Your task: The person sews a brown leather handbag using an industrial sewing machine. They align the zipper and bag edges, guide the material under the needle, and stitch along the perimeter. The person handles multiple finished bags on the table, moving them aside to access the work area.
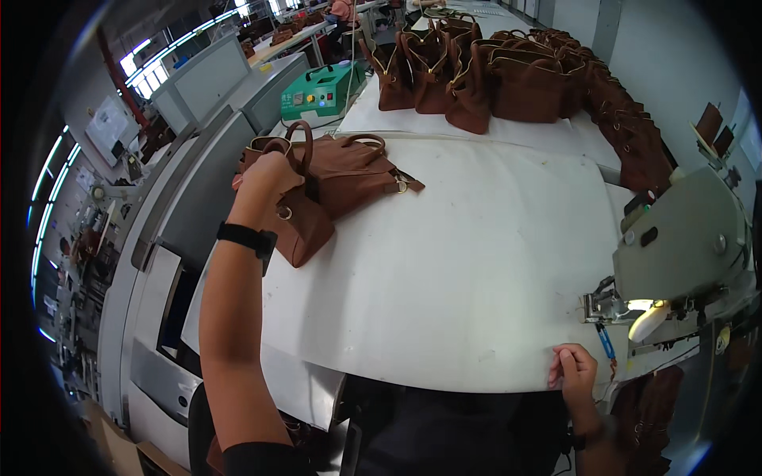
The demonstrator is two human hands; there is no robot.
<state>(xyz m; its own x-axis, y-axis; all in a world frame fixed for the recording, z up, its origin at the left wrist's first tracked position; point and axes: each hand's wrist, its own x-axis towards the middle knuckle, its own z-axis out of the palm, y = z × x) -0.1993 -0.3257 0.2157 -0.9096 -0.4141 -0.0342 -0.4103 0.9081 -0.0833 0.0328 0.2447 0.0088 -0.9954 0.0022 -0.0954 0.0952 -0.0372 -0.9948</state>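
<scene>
brown handbag (317,238) on a white worktable (460,254): at the table's near edge, toward its right corner, a person's right hand (573,369) has its fingers curled loosely together, with nothing visible in them. blue-handled snips (606,341) are just beyond that hand, by the table's right edge, below a grey sewing machine (683,238) with a lit lamp. the handbag slumps on the table's far left part, its handles looping up. the left hand (276,170) is at the bag's top; its fingers are mostly hidden, so how firmly they grip cannot be told. past the table's far left corner sits a green box-shaped machine (317,94); beyond its far edge, rows of brown bags (524,83) crowd together.
</scene>
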